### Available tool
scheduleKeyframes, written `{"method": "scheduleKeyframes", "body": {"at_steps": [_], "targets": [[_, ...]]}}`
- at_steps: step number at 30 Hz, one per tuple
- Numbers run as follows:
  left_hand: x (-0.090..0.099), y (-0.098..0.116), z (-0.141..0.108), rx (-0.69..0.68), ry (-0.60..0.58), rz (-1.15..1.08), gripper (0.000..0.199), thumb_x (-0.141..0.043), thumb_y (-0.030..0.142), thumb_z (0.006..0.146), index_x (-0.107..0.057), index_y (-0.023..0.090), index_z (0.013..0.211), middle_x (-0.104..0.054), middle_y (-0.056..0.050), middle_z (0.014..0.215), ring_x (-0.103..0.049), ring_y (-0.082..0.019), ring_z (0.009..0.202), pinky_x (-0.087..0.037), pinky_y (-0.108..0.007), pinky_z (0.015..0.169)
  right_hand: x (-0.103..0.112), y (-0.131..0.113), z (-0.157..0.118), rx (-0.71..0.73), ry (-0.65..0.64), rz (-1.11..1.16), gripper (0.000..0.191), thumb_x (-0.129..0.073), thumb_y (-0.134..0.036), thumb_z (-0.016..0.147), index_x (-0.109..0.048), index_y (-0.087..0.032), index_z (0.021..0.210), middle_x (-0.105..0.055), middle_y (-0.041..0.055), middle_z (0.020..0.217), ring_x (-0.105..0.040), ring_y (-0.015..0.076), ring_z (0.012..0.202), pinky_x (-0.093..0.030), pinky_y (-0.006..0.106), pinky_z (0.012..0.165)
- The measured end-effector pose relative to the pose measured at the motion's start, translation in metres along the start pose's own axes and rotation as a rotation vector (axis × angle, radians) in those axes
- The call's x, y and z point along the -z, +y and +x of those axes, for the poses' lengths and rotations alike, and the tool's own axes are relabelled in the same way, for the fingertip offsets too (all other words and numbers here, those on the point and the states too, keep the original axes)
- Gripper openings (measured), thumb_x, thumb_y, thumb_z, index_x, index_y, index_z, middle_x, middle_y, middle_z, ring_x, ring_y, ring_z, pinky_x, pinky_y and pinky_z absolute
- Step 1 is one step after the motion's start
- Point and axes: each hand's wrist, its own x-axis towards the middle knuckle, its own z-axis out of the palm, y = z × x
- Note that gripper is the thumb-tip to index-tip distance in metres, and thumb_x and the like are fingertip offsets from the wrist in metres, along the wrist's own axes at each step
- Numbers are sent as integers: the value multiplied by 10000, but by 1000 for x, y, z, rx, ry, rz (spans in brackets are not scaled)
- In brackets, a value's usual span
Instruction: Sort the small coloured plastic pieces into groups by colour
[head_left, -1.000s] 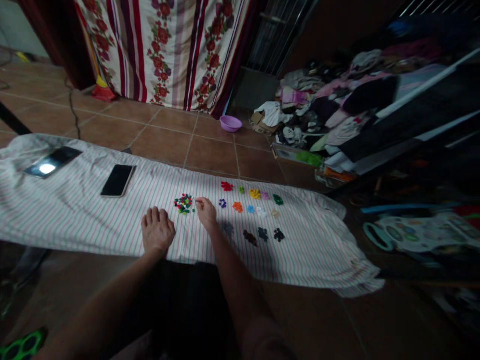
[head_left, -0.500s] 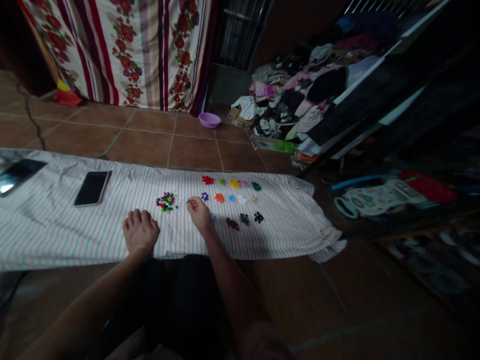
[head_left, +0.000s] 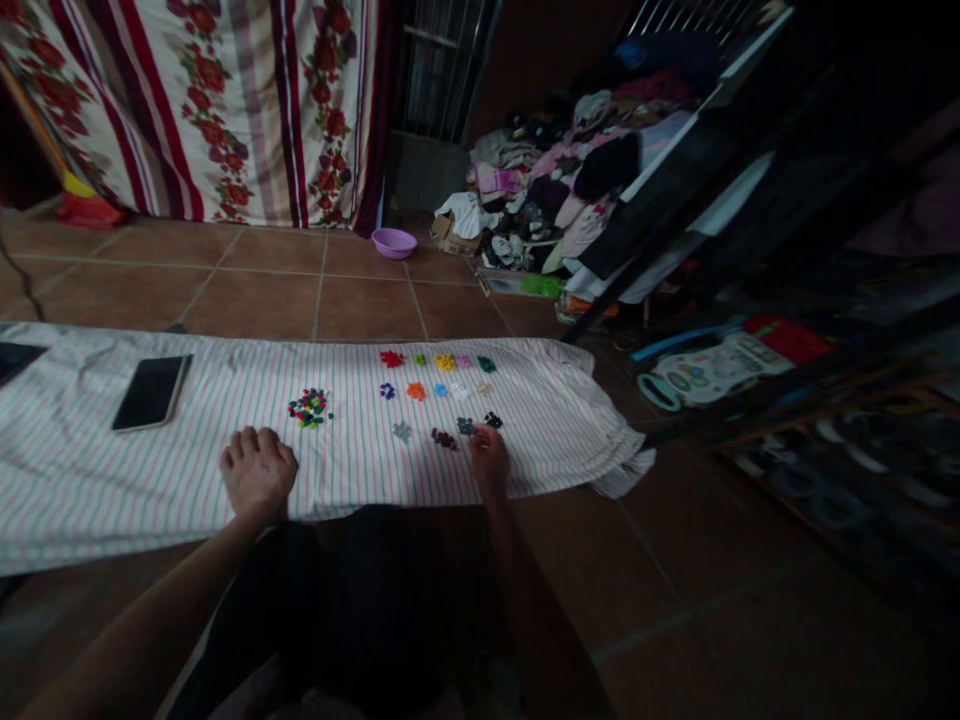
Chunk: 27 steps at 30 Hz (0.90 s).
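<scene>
My left hand [head_left: 259, 472] rests palm down on the striped cloth [head_left: 180, 490], fingers lying on it and holding nothing. It is nearest to a mixed heap of small coloured pieces [head_left: 308, 408]. Over on the right, my right hand [head_left: 490, 462] has its fingertips pinched at the edge of a dark grey pile [head_left: 466, 426]; whatever sits between them is too small to make out. Just beyond those fingertips lies a black pile [head_left: 493, 420]. A brown pile [head_left: 444, 438] and a lighter grey pile [head_left: 402, 431] are to the hand's left.
Farther back are rows of single-colour piles, among them red [head_left: 391, 359], yellow [head_left: 445, 362], orange [head_left: 415, 391] and dark green [head_left: 487, 365]. A phone [head_left: 152, 393] lies on the left. Past the cloth, a purple basin [head_left: 394, 243] stands on the tiled floor.
My right hand has moved right, from beside the mixed heap to the dark grey and black piles. My left hand stays on the cloth. The view has shifted slightly.
</scene>
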Motion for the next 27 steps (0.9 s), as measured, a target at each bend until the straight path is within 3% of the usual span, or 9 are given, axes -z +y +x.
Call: {"method": "scheduleKeyframes", "body": {"at_steps": [8, 12, 27], "targets": [[1, 2, 0, 10, -7, -11, 319, -323, 303, 866, -568, 129, 972, -560, -168, 1116, -464, -305, 1162, -343, -447, 950, -4, 24, -3, 11, 44, -149, 318, -446, -334, 828, -665, -147, 964, -688, 105, 892, -624, 195, 805, -468, 298, 737], [5, 3, 0, 22, -30, -33, 332, -317, 299, 865, -572, 125, 988, -564, -172, 1121, -468, -306, 1159, -348, -452, 942, -12, 23, -5, -15, 80, -193, 316, -435, -311, 851, -675, -153, 985, -695, 104, 953, -626, 192, 838, -450, 289, 762], [21, 11, -3, 25, -68, -37, 381, -331, 278, 854, -592, 67, 1035, -579, -226, 1125, -506, -346, 1125, -388, -484, 896, -7, 14, -4, -104, -26, -177, 312, -425, -220, 865, -684, -201, 1038, -699, 41, 1014, -621, 167, 886, -422, 250, 772]]}}
